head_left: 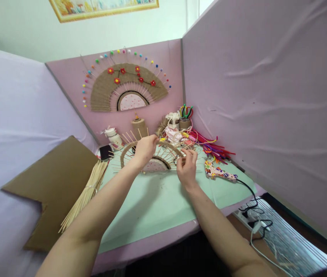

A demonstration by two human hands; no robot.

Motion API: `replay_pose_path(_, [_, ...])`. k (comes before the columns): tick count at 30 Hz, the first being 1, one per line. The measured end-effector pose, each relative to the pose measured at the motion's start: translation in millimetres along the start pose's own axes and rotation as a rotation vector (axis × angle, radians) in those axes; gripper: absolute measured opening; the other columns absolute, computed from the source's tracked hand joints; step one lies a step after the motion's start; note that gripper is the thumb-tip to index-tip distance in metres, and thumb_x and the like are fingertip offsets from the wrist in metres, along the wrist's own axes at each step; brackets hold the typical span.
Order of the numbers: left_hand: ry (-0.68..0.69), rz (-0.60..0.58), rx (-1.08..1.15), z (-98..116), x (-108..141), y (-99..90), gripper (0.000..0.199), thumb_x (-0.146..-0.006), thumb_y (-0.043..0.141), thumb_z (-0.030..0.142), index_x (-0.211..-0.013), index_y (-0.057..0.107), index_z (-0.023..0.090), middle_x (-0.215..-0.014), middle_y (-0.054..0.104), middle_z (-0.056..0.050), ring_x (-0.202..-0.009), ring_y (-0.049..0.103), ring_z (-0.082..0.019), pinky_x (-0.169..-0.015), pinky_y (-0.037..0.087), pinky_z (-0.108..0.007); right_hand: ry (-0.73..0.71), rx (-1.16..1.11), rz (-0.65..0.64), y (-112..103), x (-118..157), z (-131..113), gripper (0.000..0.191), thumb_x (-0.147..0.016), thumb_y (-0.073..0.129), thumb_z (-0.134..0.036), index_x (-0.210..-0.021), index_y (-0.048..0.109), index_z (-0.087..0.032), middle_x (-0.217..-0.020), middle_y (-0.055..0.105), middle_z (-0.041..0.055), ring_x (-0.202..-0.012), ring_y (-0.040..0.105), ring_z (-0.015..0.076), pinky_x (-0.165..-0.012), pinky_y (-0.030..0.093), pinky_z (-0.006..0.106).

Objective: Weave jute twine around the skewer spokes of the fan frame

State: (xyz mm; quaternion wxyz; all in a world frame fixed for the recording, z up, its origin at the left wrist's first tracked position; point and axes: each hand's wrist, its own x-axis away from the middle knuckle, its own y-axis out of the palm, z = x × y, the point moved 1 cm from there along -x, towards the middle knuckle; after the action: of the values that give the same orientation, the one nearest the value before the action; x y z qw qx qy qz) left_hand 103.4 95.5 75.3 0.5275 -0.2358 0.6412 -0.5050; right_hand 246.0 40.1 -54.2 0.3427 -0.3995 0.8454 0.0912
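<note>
A half-round fan frame [155, 165] lies on the table, built of thin sticks spreading from a pink dotted half-disc, with a brown twine-coloured band running across them. My left hand [146, 149] reaches over the top of the band, its fingers pressed together on it and hiding part of the sticks. At the right end of the band, my right hand [187, 168] has its fingers curled around the edge. Whether a loose strand is between the fingers of either hand is too small to tell.
Behind stand a twine spool [139, 127], a white bottle [114, 137] and a pot of pliers [185, 120]. Pipe cleaners [209, 146] and a corded glue gun [219, 172] lie right. Left are a stick bundle [87, 192] and cardboard [56, 177]. A finished fan [100, 90] hangs ahead.
</note>
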Motion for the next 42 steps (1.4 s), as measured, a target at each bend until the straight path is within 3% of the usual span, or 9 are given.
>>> replay_pose_path(5, [0.018,0.004,-0.024,3.1,2.6,-0.1,0.03,-0.094,0.043,0.034,-0.095,0.069,0.02,-0.096,0.073,-0.01,-0.088,0.066,-0.022,-0.074,0.042,-0.028,-0.052,0.111,-0.094,0.6,-0.4,-4.7,0.045,-0.089,0.038,-0.015,-0.131,0.051,-0.019,-0.121,0.047,0.014,-0.105,0.056,0.0216,-0.081,0.054,0.033])
replay_pose_path(10, [0.021,-0.011,-0.053,5.5,3.8,-0.5,0.031,-0.095,0.042,0.035,-0.093,0.069,0.02,-0.095,0.073,-0.009,-0.089,0.066,-0.023,-0.073,0.042,-0.028,-0.044,0.208,-0.174,2.9,-0.6,-4.8,0.05,-0.087,0.04,-0.016,-0.136,0.049,-0.021,-0.125,0.046,0.0137,-0.103,0.058,0.0228,-0.08,0.054,0.034])
replay_pose_path(18, [0.02,-0.011,-0.075,8.4,5.0,-1.0,0.032,-0.095,0.04,0.034,-0.089,0.067,0.019,-0.092,0.072,-0.01,-0.088,0.066,-0.022,-0.073,0.042,-0.029,-0.149,0.147,-0.105,-1.9,-4.6,-27.0,0.043,-0.091,0.038,-0.019,-0.133,0.047,-0.017,-0.13,0.045,0.0154,-0.116,0.054,0.0229,-0.085,0.052,0.032])
replay_pose_path(20, [0.023,-0.008,-0.075,9.4,5.5,-1.0,0.031,-0.095,0.041,0.033,-0.089,0.067,0.019,-0.092,0.072,-0.01,-0.088,0.066,-0.022,-0.073,0.042,-0.028,-0.157,0.195,-0.143,0.1,-9.5,-36.0,0.045,-0.09,0.039,-0.019,-0.135,0.046,-0.018,-0.133,0.045,0.0153,-0.115,0.055,0.0239,-0.083,0.053,0.032])
replay_pose_path(24, [0.04,0.012,-0.063,8.2,6.2,0.7,0.028,-0.094,0.043,0.031,-0.088,0.066,0.018,-0.092,0.072,-0.01,-0.087,0.066,-0.023,-0.073,0.043,-0.029,-0.047,0.427,-0.278,8.3,-18.2,-45.9,0.053,-0.088,0.045,-0.022,-0.14,0.042,-0.02,-0.138,0.043,0.0154,-0.094,0.064,0.0228,-0.071,0.052,0.032])
replay_pose_path(27, [0.079,0.033,-0.008,3.7,7.0,4.0,0.024,-0.093,0.046,0.028,-0.086,0.066,0.017,-0.09,0.072,-0.01,-0.086,0.066,-0.022,-0.075,0.045,-0.03,-0.03,0.503,-0.348,13.6,-19.5,-45.6,0.055,-0.088,0.046,-0.022,-0.142,0.038,-0.02,-0.138,0.044,0.0148,-0.095,0.064,0.0222,-0.071,0.051,0.031])
replay_pose_path(31, [0.171,0.133,0.151,-5.7,10.7,11.7,0.017,-0.091,0.049,0.023,-0.095,0.064,0.016,-0.094,0.07,-0.009,-0.089,0.065,-0.021,-0.081,0.047,-0.031,-0.067,0.481,-0.368,17.2,-18.0,-39.3,0.056,-0.089,0.044,-0.021,-0.144,0.035,-0.018,-0.135,0.047,0.0139,-0.101,0.062,0.022,-0.075,0.05,0.029])
replay_pose_path(35, [0.263,0.296,0.301,-15.4,17.4,19.8,0.022,-0.09,0.051,0.019,-0.111,0.057,0.017,-0.112,0.059,-0.01,-0.096,0.061,-0.017,-0.084,0.047,-0.028,-0.046,0.473,-0.37,19.0,-18.4,-33.9,0.057,-0.089,0.044,-0.022,-0.145,0.033,-0.02,-0.136,0.047,0.0133,-0.098,0.062,0.0214,-0.073,0.05,0.029])
replay_pose_path(42, [0.266,0.348,0.258,-31.9,19.7,18.1,0.013,-0.092,0.05,0.022,-0.086,0.061,0.018,-0.088,0.057,-0.003,-0.081,0.057,-0.013,-0.076,0.045,-0.023,-0.058,0.44,-0.364,18.7,-18.1,-30.2,0.062,-0.089,0.044,-0.021,-0.148,0.027,-0.022,-0.134,0.048,0.012,-0.096,0.062,0.023,-0.073,0.051,0.032])
